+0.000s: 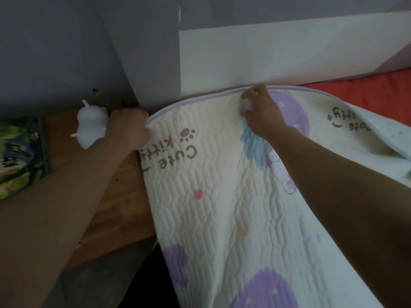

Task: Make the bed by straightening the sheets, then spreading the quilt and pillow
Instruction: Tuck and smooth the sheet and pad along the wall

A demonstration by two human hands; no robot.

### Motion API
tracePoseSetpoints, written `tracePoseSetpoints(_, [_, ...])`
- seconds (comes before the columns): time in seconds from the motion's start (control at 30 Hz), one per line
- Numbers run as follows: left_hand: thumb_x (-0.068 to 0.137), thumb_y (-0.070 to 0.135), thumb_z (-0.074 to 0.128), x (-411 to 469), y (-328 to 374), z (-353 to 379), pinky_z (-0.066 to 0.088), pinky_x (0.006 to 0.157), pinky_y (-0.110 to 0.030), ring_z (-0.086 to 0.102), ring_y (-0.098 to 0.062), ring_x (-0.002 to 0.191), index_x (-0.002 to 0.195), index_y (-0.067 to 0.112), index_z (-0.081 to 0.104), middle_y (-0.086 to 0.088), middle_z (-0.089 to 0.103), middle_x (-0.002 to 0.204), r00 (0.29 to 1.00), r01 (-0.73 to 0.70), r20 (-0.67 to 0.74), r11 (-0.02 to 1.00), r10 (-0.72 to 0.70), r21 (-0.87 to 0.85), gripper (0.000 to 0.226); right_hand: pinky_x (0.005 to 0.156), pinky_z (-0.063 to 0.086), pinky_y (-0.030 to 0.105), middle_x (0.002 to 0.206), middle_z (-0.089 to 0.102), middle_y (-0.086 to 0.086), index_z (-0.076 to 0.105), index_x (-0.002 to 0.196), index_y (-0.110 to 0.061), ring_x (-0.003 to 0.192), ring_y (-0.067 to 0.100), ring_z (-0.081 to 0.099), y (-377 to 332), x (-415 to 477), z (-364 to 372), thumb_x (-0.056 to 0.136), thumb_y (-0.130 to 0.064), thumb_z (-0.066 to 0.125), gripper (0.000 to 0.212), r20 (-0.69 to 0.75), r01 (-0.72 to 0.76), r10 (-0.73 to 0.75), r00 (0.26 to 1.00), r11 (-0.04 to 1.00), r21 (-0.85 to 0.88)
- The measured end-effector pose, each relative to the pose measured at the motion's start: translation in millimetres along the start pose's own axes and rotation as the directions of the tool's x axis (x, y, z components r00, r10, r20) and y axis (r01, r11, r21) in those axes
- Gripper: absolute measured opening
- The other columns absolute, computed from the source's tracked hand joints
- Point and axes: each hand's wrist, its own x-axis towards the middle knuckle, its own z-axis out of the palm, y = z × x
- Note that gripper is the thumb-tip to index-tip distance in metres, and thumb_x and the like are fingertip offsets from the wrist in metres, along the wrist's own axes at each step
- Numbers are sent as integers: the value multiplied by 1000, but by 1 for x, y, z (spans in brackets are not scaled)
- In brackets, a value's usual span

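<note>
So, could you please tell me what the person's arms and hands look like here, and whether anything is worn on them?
Both forearms are bare, with no sleeves visible. The left hand shows no watch or bracelet. The right hand may have a thin ring on one finger, but the picture is too blurred to be sure.

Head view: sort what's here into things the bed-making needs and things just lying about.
Part of the job:
- quilted sheet, cream with purple dots and "Cute Kitty" print
- left hand, gripping its corner
- right hand, pinching its top edge
- red bedding underneath

Just lying about:
- white figurine on the wooden surface
- green patterned cloth at far left
</note>
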Motion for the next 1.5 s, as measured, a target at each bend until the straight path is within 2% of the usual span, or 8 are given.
tracePoseSetpoints(0.27, [96, 28, 54, -25, 30, -42, 41, 62, -28, 59, -31, 85, 89, 6, 61, -16, 61, 97, 987, 108, 154, 889, -43, -444, 25, 75, 47, 34, 86, 58, 5, 67, 87, -6, 74, 16, 53, -78, -53, -1, 85, -15, 64, 10, 166, 326, -354, 920, 929, 172])
tracePoseSetpoints(0.43, [92, 8, 60, -50, 48, -56, 52, 42, -23, 59, -19, 57, 79, 7, 57, -10, 60, 72, 915, 404, 378, 310, -141, -861, 14, 72, 47, 21, 94, 69, 3, 68, 103, -9, 81, 10, 62, -114, -76, -8, 84, -13, 69, 20, 446, -93, -174, 878, 852, 516])
tracePoseSetpoints(0.63, [89, -10, 40, -66, 46, -47, 60, 73, -34, 71, -22, 75, 117, 4, 57, -14, 72, 90, 897, 430, 439, 137, 46, -892, 35, 63, 48, 26, 76, 68, 12, 61, 88, -3, 63, 16, 63, -109, -87, 0, 85, 5, 58, 9, 503, -305, -80, 861, 710, 635])
tracePoseSetpoints(0.73, [82, -22, 37, -66, 39, -33, 59, 63, -25, 65, -15, 74, 121, 4, 59, -8, 66, 95, 922, 377, 386, 178, 16, -909, 52, 59, 48, 22, 74, 66, 14, 62, 84, 0, 57, 12, 59, -103, -86, 2, 84, 10, 58, 11, 482, -287, -91, 872, 701, 652])
tracePoseSetpoints(0.93, [75, -19, 53, -64, 34, -6, 48, 75, -23, 58, -15, 92, 121, 12, 62, -3, 62, 104, 962, 189, 272, 631, 37, -753, 56, 62, 51, 23, 69, 67, 12, 66, 93, 8, 64, 20, 63, -97, -75, -2, 83, 12, 59, 12, 449, -239, -155, 880, 672, 701])
tracePoseSetpoints(1.27, [78, 5, 74, -62, 23, -6, 52, 94, -45, 64, -29, 106, 102, 19, 69, -11, 69, 110, 936, 282, 345, 432, 73, -857, 28, 61, 50, 22, 62, 67, 2, 66, 93, 8, 58, 13, 60, -91, -54, -11, 82, 12, 62, 12, 425, -246, -148, 893, 629, 737])
tracePoseSetpoints(1.43, [76, 33, 70, -69, -15, 8, 47, 82, -30, 56, -28, 109, 130, -1, 51, -16, 57, 124, 917, 381, 223, 560, -332, -736, 67, 64, 49, 18, 71, 72, -5, 67, 93, 1, 67, 11, 63, -95, -48, -5, 87, 2, 63, 8, 403, -211, -159, 901, 652, 728])
tracePoseSetpoints(1.5, [82, 18, 66, -74, -34, 23, 50, 77, -35, 60, -35, 102, 118, -1, 57, -22, 61, 117, 861, 456, 215, 510, -461, -729, 42, 73, 49, 16, 81, 73, -10, 69, 101, -1, 78, 3, 66, -94, -50, 1, 87, 0, 64, 14, 393, -156, -150, 907, 748, 645])
